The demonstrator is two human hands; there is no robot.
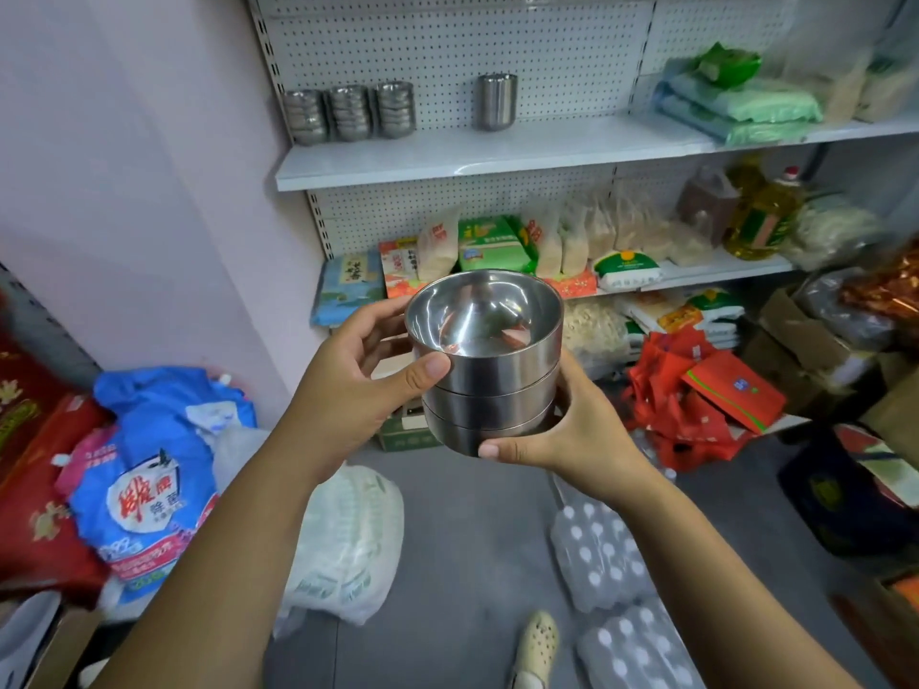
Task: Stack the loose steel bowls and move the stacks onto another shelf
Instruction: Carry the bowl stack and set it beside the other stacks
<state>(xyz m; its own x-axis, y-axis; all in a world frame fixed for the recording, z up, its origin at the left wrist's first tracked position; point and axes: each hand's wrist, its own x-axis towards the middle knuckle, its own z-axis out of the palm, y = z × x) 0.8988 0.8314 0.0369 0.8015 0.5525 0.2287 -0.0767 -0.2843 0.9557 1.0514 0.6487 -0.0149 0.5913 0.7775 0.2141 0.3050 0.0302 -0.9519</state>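
Note:
I hold a stack of three steel bowls [490, 385] in mid-air in front of the shelving. My left hand [358, 385] grips the upper bowls from the left, thumb on the front wall. My right hand [562, 440] cups the bottom bowl from the right and below, thumb across its front. On the white upper shelf [447, 161], at its left end, three more stacks of steel bowls [350, 111] stand side by side. A steel cup [496, 100] stands alone further right on that shelf.
Green packets [736, 104] fill the upper shelf's right end. The lower shelf [721, 271] holds bags of food and oil bottles. On the floor lie blue detergent bags [144, 494], a white sack [348, 539], water-bottle packs [601, 554], red bags [696, 405] and cardboard boxes.

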